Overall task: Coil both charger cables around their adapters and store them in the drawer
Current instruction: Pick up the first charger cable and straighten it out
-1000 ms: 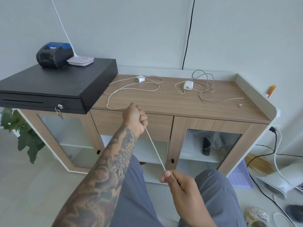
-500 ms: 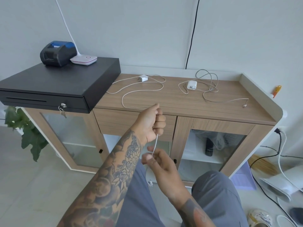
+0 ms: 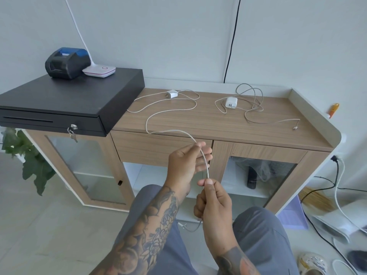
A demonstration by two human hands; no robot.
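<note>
While stretched between both hands, left charger cable (image 3: pixel 170 111): thin, off-white, braided-looking; runs from left adapter (image 3: pixel 172 94) on the cabinet top (image 3: pixel 208 124) in loose curves, off the front edge, then arcs down to the hands.

Left adapter: small white block, lying on its side near the back of the top, just right of the black cash drawer (image 3: pixel 65 102). Cable attached.

Right adapter (image 3: pixel 231 102): white, squarish, two port openings on the near face. Right charger cable (image 3: pixel 256 108) tangled in loose loops around and behind it, tail trailing right to a small metal-tipped plug (image 3: pixel 294 127) near the front right. Untouched, well apart from both hands.

Markings: none legible on adapters, cables or receipt printer (image 3: pixel 66 62).

Left hand (image 3: pixel 186 161): held before the closed wooden drawer (image 3: pixel 158 147), fingers loosely curled, cable passing over the fingertips (image 3: pixel 200 144); grip light, not a closed fist.

Right hand (image 3: pixel 214 203): below and just right of the left hand, thumb and forefinger pinched tight on the cable, remaining fingers folded. Short span of cable bowed between the two hands. Free end hanging below the right hand, plug (image 3: pixel 181 225) dangling above the lap.
</note>
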